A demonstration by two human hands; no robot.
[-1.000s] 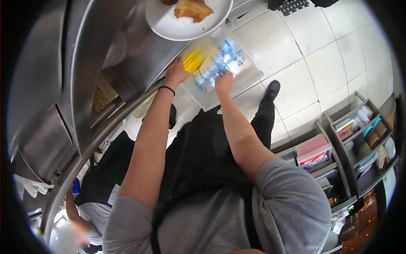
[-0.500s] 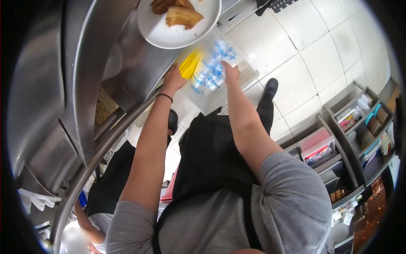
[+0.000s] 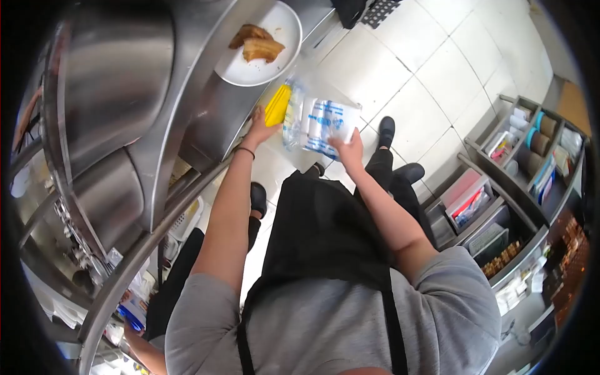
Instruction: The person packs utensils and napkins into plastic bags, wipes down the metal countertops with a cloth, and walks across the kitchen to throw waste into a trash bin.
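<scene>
A translucent plastic bin [image 3: 304, 161] is in front of my body, beside the steel counter. My left hand [image 3: 259, 131] is closed at the bin's left wall, its fingers against a folded yellow item [image 3: 278, 106] inside. My right hand [image 3: 350, 150] grips the lower right corner of a clear plastic packet [image 3: 325, 122] with blue print and white contents. That packet is over the bin's right part. More clear wrapping [image 3: 292, 119] with blue marks lies between it and the yellow item. My left fingertips are partly hidden.
A white plate [image 3: 253, 75] with browned food pieces [image 3: 262, 50] sits on the steel counter [image 3: 215, 115] at upper left. A steel rail [image 3: 150, 240] runs along my left. Organizer drawers [image 3: 494, 206] stand at right. Another person's arm [image 3: 144, 353] shows at lower left.
My right hand has moved down and right, now with the packet spread out and raised in it. The left hand stays at the bin's left side. The view has shifted slightly.
</scene>
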